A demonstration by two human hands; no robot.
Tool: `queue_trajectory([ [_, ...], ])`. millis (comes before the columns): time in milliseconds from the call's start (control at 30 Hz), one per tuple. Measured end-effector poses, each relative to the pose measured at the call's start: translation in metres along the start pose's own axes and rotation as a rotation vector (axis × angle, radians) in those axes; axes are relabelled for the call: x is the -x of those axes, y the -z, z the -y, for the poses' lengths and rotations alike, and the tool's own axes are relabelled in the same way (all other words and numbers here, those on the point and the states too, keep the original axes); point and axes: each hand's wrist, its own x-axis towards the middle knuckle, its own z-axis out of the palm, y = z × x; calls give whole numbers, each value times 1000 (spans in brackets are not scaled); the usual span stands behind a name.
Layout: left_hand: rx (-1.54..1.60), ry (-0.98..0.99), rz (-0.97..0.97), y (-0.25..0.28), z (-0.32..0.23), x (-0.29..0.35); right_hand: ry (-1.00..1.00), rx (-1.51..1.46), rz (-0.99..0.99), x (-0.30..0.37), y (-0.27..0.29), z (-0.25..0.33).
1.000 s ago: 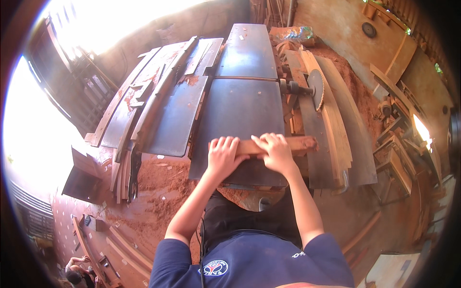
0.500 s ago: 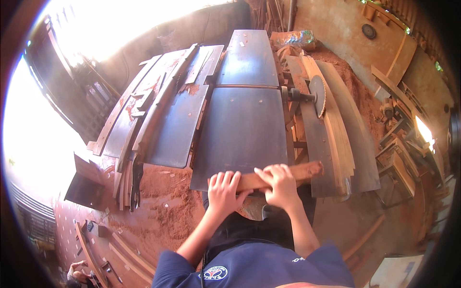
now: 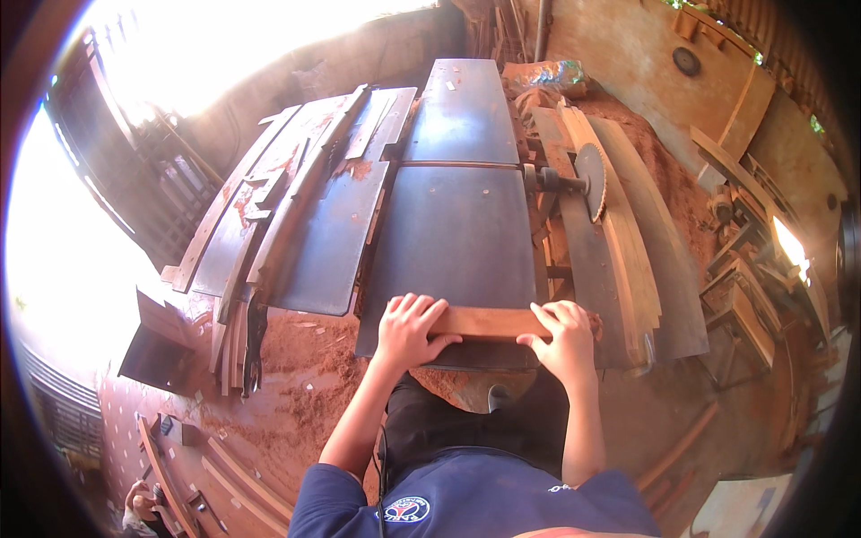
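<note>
A reddish-brown wooden board [image 3: 489,324] lies crosswise over the near end of the dark flat machine table [image 3: 453,233]. My left hand [image 3: 411,330] is wrapped over its left end, thumb on the near side. Toward the right end, my right hand [image 3: 563,334] grips it the same way, fingers over the top and thumb along the near edge. A short stub of the board shows past my right hand. The board's underside is hidden, so I cannot tell whether it rests fully on the table.
A toothed circular saw blade [image 3: 591,182] on a shaft stands right of the table, beside long wooden planks [image 3: 628,260]. Other planks [image 3: 309,179] lie on the left tables. Sawdust [image 3: 314,368] covers the floor. Another person [image 3: 143,507] is at the lower left.
The board has swung from a slant to nearly level across the table. My right hand has slid right toward its end, and my left hand has shifted slightly up and left.
</note>
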Motion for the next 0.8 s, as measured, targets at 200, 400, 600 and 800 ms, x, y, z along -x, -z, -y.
queue_trajectory([
  [200, -51, 57, -43, -19, 28, -27, 39, -12, -67, -50, -35, -19],
  [400, -40, 126, 3, -9, 9, -4, 30, -80, -51, -29, -31, -9],
  [600, -22, 155, 49, 32, -51, 55, -1, -16, 15, 49, 12, 34],
  [800, 25, 118, 116, 28, -26, 28, 7, -4, 14, 26, -4, 22],
])
